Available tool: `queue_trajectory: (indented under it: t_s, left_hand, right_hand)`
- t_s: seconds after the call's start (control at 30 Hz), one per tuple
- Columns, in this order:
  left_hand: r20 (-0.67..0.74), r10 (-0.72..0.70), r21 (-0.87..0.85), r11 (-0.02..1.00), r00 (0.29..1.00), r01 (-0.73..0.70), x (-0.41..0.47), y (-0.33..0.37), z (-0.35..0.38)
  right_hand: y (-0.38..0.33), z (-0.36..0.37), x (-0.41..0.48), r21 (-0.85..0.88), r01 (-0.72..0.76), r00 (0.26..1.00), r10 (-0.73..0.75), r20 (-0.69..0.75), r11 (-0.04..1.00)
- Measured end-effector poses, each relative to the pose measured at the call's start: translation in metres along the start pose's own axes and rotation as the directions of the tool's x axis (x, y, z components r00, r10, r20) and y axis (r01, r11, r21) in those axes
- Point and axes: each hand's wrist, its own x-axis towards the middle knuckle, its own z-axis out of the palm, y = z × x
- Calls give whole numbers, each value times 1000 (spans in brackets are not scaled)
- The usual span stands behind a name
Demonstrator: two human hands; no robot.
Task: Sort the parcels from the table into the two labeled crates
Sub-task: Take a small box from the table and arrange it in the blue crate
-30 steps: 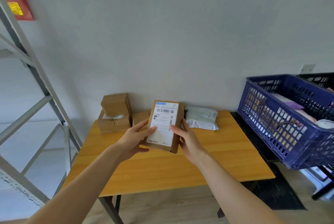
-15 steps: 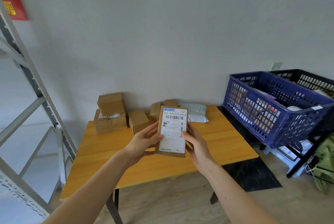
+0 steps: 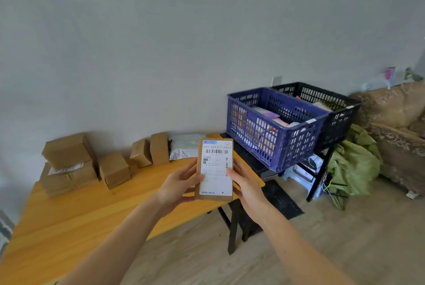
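Parcel (image 3: 215, 169) held upright in air between both hands, label facing person, over right end of table (image 3: 92, 215), clear of top
Left hand (image 3: 178, 184) grips left edge, thumb on front, fingers curled behind; right hand (image 3: 245, 187) grips right edge, thumb on label
Blue crate (image 3: 271, 146) on black stand just right of table, parcels inside; black crate (image 3: 338, 119) touching its far side
Brown boxes (image 3: 66, 163) stacked at table's back left; white bag (image 3: 186, 146) by wall
Green sack (image 3: 354, 165) on floor right of stand

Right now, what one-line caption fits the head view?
Left hand and right hand hold a labelled cardboard parcel by the wooden table, blue crate and black crate to the right.
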Motion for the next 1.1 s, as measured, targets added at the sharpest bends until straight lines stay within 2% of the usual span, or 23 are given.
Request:
queue_trajectory:
  t_s: [0.23,0.53,0.87,1.1]
  left_hand:
    - [32,8,22,1000,999,-8,69,18,114]
    - [47,-24,11,1000,999,23,146,19,246]
    - [86,-41,72,997,995,35,239,49,309]
    - [86,72,-6,997,994,-72,331,84,335]
  right_hand:
    - [-32,-125,17,33,26,999,-25,-43,999]
    - [-43,-276,39,41,-37,996,41,-81,998]
    - [-65,-371,99,38,-41,988,46,-149,998]
    - [-110,-424,177,30,37,985,-31,-172,999]
